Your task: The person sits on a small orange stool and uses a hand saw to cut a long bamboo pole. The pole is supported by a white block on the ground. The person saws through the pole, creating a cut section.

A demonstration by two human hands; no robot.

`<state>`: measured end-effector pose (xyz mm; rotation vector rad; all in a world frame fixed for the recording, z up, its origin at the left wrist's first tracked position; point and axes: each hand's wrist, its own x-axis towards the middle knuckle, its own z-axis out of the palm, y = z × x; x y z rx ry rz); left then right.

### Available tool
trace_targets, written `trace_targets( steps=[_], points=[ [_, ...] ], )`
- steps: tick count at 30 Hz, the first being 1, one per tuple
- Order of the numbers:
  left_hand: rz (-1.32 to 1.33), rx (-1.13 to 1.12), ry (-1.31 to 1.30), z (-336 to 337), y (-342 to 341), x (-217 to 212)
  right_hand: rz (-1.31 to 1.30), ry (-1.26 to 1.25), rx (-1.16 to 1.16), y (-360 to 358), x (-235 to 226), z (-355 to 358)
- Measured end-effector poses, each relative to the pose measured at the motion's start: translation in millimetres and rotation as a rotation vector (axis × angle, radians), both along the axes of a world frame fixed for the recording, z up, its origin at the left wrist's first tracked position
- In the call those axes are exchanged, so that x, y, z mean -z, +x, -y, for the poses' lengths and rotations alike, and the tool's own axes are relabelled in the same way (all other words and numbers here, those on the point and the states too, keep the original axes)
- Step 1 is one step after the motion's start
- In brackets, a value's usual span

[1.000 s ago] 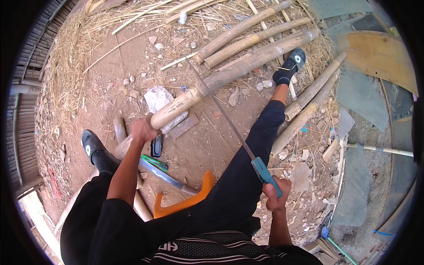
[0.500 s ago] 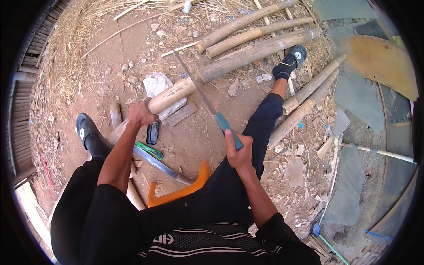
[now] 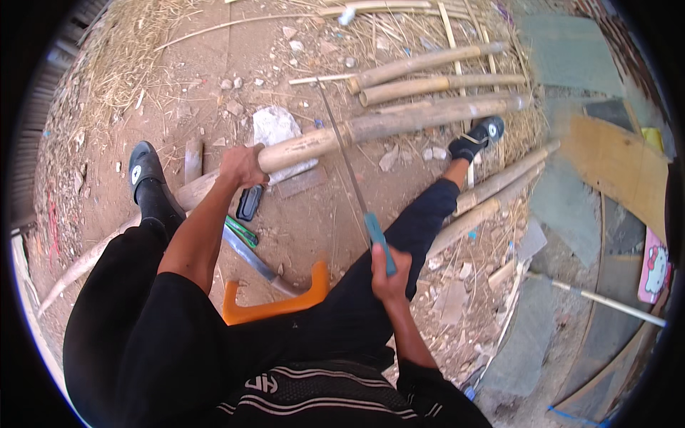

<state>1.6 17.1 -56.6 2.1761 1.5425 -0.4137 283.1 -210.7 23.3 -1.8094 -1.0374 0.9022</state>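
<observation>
Pushed forward over the last second, the saw (image 3: 374, 230) has its handle nearer the bamboo pole (image 3: 414, 121), over which its blade lies. The right hand (image 3: 392, 274) has its fingers wrapped round the handle; those of the left hand (image 3: 241, 167) curl onto the pole's left end, apparently steadying it. The right shoe (image 3: 477, 137), just beside the pole's far part, perhaps braces it. The saw points away from the person and slightly left, its long axis crossing the pole's, which slants up rightward.

Saw handle (image 3: 374, 230) partly hidden by right hand (image 3: 392, 282)
</observation>
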Motion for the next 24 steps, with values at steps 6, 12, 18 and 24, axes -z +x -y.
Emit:
trace_targets(
  steps=[6,12,18,24],
  points=[
    [0.070,-0.008,-0.011,9.4,8.6,-19.1,0.169,0.095,-0.015,-16.6,11.7,-38.8],
    [0.026,-0.009,0.005,5.5,-18.3,-41.3,0.103,0.144,-0.068,-16.2,-32.6,9.7],
    [0.049,0.000,-0.108,13.6,-6.1,-11.3,0.092,0.024,0.011,-33.1,34.9,-59.1],
    [0.039,0.023,-0.043,-4.5,-4.6,-38.7,0.056,0.066,0.013,-33.9,-13.3,-100.1]
  ],
)
